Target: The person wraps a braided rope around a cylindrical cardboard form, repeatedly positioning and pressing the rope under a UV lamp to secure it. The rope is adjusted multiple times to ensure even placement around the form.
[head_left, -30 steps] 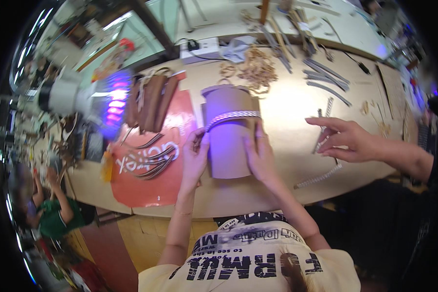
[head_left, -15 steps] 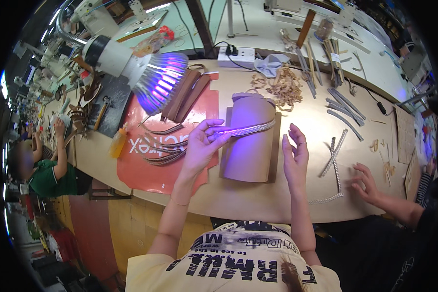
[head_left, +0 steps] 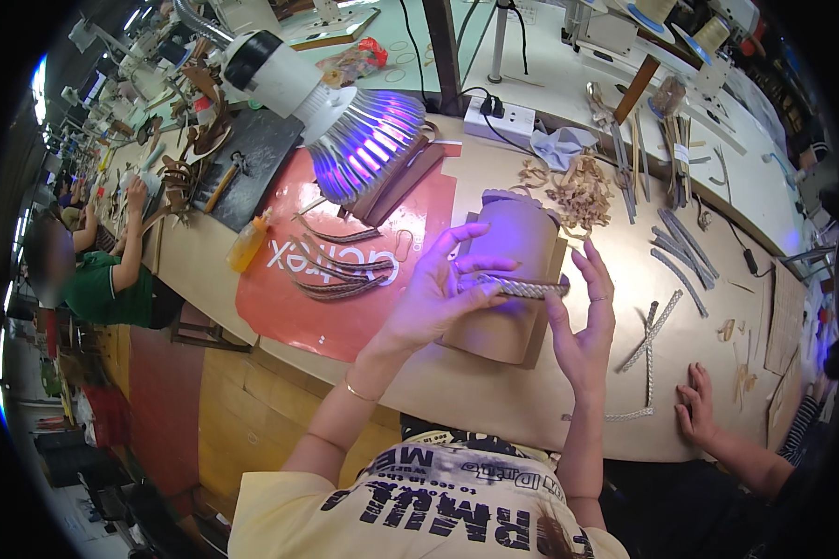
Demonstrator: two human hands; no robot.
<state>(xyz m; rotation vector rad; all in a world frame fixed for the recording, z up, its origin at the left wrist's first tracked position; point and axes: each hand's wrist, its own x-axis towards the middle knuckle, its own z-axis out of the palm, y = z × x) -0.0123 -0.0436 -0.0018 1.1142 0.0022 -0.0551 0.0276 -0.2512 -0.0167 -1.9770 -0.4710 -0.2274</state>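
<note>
A short braided strap (head_left: 527,288), silvery with a brown edge, spans between my two hands above a tan cylindrical form (head_left: 508,238). My left hand (head_left: 438,303) pinches its left end between thumb and fingers. At the right end, my right hand (head_left: 583,326) has its thumb against the strap, the other fingers pointing up. The form lies on the table (head_left: 415,387) over a darker brown flat piece (head_left: 543,317).
A lit lamp (head_left: 364,144) hangs left of my hands. Several brown curved strips (head_left: 340,279) lie on a red sheet (head_left: 280,321). Shavings (head_left: 583,191), grey strips (head_left: 685,247) and braided pieces (head_left: 650,349) are to the right. A co-worker's hand (head_left: 697,410) rests at the right edge.
The strap has been drawn off the form's upper side toward me. My right hand has come in from apart to its right end. The view has shifted.
</note>
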